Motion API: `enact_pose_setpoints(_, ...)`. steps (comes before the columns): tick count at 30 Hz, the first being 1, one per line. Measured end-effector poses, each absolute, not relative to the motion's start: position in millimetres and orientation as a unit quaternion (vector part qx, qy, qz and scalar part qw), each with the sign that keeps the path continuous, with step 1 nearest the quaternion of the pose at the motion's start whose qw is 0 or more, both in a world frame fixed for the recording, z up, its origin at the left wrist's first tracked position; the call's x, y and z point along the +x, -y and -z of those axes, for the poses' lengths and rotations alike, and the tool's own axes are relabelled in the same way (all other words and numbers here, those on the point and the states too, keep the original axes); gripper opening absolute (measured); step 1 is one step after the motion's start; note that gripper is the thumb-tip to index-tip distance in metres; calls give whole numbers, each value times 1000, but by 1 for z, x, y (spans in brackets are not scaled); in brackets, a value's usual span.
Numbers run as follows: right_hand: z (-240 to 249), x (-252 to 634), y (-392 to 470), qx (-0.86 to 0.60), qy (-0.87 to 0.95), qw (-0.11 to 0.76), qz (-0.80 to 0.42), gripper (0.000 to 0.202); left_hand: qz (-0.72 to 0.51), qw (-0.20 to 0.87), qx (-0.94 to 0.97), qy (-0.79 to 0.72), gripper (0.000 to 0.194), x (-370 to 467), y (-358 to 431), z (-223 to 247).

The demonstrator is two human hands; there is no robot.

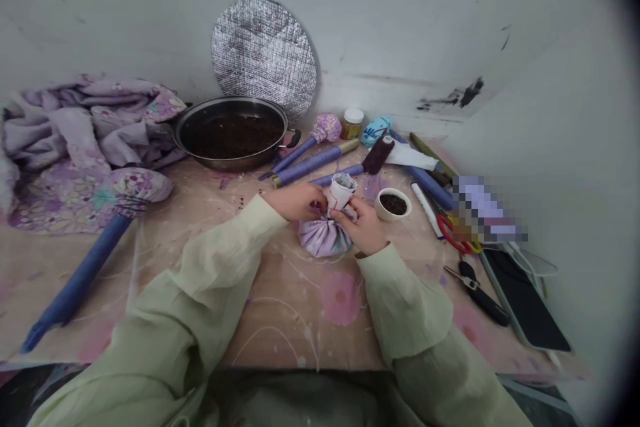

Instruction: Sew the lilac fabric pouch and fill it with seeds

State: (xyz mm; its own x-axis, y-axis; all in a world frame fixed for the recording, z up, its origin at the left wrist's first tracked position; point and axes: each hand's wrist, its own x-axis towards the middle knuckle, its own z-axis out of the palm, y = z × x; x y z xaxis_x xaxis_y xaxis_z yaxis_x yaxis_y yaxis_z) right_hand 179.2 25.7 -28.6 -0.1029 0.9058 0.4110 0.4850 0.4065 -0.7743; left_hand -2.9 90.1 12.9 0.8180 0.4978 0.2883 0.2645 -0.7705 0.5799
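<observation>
A rolled white paper funnel (343,192) stands upright in the gathered neck of a purple floral cloth pouch (326,239), which rests on the table in front of me. From the right, my right hand (367,223) is closed round the neck, thumb and fingers against the base of the funnel. My left hand (300,202) is curled closed at the left side of the neck; what its fingertips pinch is hidden. Just right of the pouch sits a small white cup (393,204) of dark grains.
Behind are a dark pan (230,130), a silvery round mat (265,57), blue-wrapped sticks (313,165), a thread spool (379,153) and a jar (353,124). Floral cloth (80,140) and a padded mallet (95,260) lie left. Scissors (453,233), thread snips (483,293) and a phone (525,300) lie right.
</observation>
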Motion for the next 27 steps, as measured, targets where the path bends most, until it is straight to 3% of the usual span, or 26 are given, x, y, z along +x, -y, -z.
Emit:
enact_pose_setpoints(4, 29, 178, -25, -486, 702, 462, -241, 26, -120, 262, 944, -164, 14, -2, -93, -14)
enact_pose_setpoints(12, 30, 176, -23, -485, 651, 530, -246, 21, -201, 254, 935, -144, 13, -10, -97, -29)
enact_pose_setpoints(27, 32, 168, -19, -496, 646, 559, -158, 21, -186, 245, 942, -133, 14, -16, -102, -29)
